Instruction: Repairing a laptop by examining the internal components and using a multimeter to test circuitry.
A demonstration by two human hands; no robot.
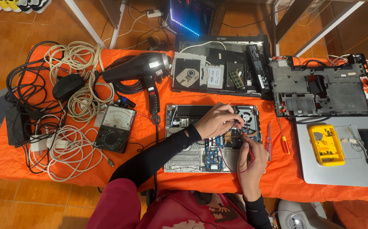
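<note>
An opened silver laptop base (179, 159) with its blue circuit board and fan exposed lies in front of me on the orange table cover (150, 135). My left hand (217, 120) hovers over the board's middle, fingers pinched on a thin black probe near the copper heat pipe. My right hand (250, 159) rests on the board's right side and grips a red probe, whose red wire loops down across the board. An analogue multimeter (115, 128) lies to the left of the laptop.
A black hair dryer (139, 70), coiled white and black cables (71, 101) and a mouse lie at left. Two stripped black laptop shells (320, 87) sit behind. A closed silver laptop (345, 169) bearing a yellow box lies at right, with screwdrivers (269, 142) beside the board.
</note>
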